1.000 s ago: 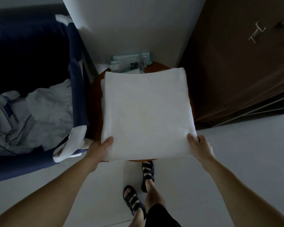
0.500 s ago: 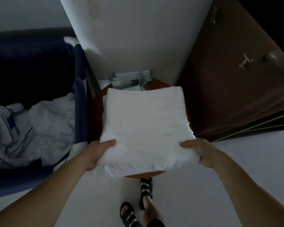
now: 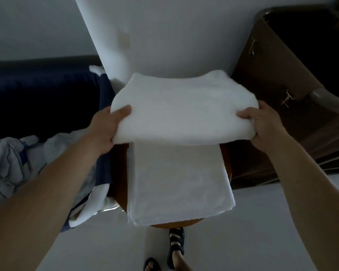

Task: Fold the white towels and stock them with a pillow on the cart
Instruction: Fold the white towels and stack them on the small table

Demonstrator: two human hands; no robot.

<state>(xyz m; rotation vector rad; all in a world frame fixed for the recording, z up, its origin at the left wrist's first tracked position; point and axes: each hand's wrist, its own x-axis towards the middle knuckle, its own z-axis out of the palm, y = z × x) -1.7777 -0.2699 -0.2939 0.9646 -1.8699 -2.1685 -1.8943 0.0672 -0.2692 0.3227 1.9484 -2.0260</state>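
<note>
I hold a thick folded white towel [image 3: 182, 110] in the air above a round brown table [image 3: 118, 184]. My left hand [image 3: 108, 130] grips its left edge, thumb on top. My right hand [image 3: 262, 126] grips its right edge the same way. A second folded white towel [image 3: 178, 182] lies flat on the table below, its near edge hanging over the table's front rim. No pillow can be made out.
A dark blue linen bag on the cart [image 3: 47, 98] stands at the left with crumpled white and blue-lined laundry [image 3: 10, 163] inside. A brown wooden cabinet [image 3: 282, 106] with metal handles is at the right. A white wall corner [image 3: 164, 36] rises behind. My sandalled feet [image 3: 174, 245] stand on the pale floor.
Both hands have lifted the top towel off the stack and raised it away from the table, baring the towel underneath. The papers at the table's back are now hidden.
</note>
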